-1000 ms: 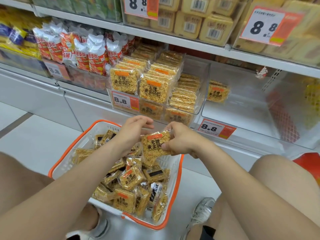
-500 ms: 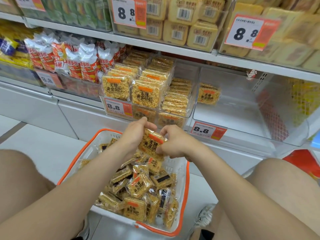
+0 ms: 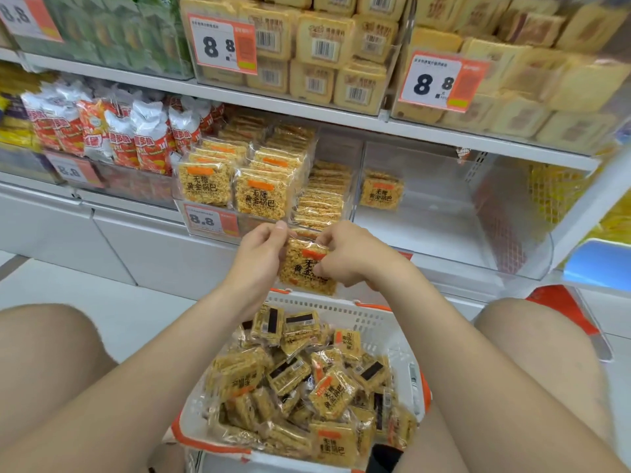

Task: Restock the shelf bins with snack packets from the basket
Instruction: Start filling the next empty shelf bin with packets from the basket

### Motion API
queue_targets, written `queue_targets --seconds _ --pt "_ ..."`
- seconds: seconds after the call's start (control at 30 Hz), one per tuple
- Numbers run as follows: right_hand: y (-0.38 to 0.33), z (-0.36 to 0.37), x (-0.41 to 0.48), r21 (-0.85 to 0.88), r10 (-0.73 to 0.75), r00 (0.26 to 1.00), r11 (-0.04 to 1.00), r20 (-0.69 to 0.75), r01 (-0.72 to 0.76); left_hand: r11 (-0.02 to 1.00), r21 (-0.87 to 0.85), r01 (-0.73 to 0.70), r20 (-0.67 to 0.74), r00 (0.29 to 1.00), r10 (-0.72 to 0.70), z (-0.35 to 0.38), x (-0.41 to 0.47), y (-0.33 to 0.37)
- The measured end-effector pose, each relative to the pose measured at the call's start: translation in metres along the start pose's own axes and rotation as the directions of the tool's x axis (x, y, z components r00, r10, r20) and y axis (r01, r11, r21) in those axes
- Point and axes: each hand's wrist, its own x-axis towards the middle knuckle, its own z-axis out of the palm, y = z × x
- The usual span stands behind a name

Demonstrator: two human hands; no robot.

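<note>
Both hands are on one square clear-film packet of golden puffed-rice crisp with an orange tab. Left hand pinches the top-left corner. Right hand curls over the right side, its fingers covering half the black print, so the label is only partly readable. Packet is upright in the air above the far rim of the white lattice plastic basket with orange trim, not in any bin.

Basket is at 6 o'clock, between my knees. Its near edge is cut off by the frame bottom and its left wall is hidden under my left forearm. Inside is a loose heap of crinkly packets, some showing black barcode backs.

12 o'clock from the hands: clear rigid plastic bin with rows of stocked packets standing on edge. Its white-and-orange price tag reads 8.8.

1 o'clock: second clear plastic bin, with a lone packet upright at back left. Its tag is mostly hidden behind my right wrist.

10 o'clock: red-and-white puffy bags. Upper shelf at 12: pale yellow square packs with barcodes. Green packs at 11 are blurred. Far right edge is smeared, contents unclear.
</note>
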Motion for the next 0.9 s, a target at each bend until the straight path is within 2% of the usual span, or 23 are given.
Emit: queue_targets --seconds 0.17,0.33,0.4,0.53,0.7,0.8,0.9 --pt "0.001 -0.008 -0.007 0.057 -0.045 0.995 0.997 -0.089 0.05 0.968 0.164 -0.19 -0.035 0.98 0.198 0.017 -0.013 0.015" --pt "0.014 -0.015 -0.02 0.203 -0.04 0.97 0.975 -0.239 0.09 0.948 0.205 -0.244 0.01 0.969 0.247 0.033 -0.011 0.022" --pt "0.017 -0.018 -0.023 0.283 -0.009 0.933 0.952 -0.361 0.119 0.95 0.202 -0.24 0.032 0.971 0.238 0.039 -0.007 0.03" --pt "0.028 -0.029 -0.018 0.388 0.067 0.792 0.895 -0.607 0.221 0.964 0.159 -0.213 0.057 0.977 0.206 0.06 0.011 0.057" --pt "0.043 -0.046 0.003 0.421 0.142 0.807 0.896 -0.574 0.142 0.943 0.218 -0.25 0.115 0.967 0.229 0.091 0.039 0.079" --pt "0.048 -0.064 0.009 0.381 0.109 0.861 0.919 -0.497 0.104 0.949 0.192 -0.249 0.212 0.955 0.207 0.099 0.06 0.089" --pt "0.058 -0.075 0.021 0.313 0.124 0.908 0.95 -0.401 0.009 0.875 0.324 -0.358 0.292 0.918 0.268 0.1 0.072 0.092"
